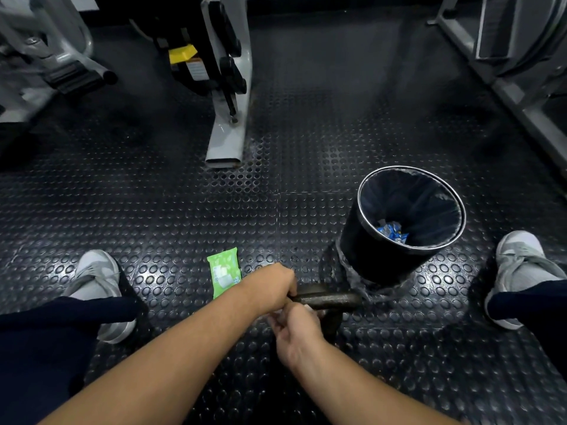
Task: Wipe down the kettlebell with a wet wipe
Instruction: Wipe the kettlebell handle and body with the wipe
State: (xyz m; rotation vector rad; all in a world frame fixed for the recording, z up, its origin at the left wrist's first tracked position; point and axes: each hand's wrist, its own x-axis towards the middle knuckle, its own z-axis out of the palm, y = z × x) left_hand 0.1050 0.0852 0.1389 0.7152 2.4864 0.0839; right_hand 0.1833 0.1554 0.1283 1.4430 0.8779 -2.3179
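Wiping, handle stage: left grip (270, 286) clasps kettlebell (333, 299) handle; right grip (296, 332) pinches apparent wipe (307, 307) against it. Next, likely: rub along handle, then body.

Black studded rubber floor (184, 210) with gear standing on it

The mat is laid in tiles, with seams meeting near the middle. A green wet wipe pack (224, 273) lies flat on it. To its right stands a round black bin (362, 250) with a dark liner, tilted in this wide view. Between them sits the kettlebell (331, 299) (only its handle shows clearly). A grey shoe (98, 277) is planted at the left and another (518, 265) at the right. Farther back, a pale grey machine foot (225, 139) rests on the studs.
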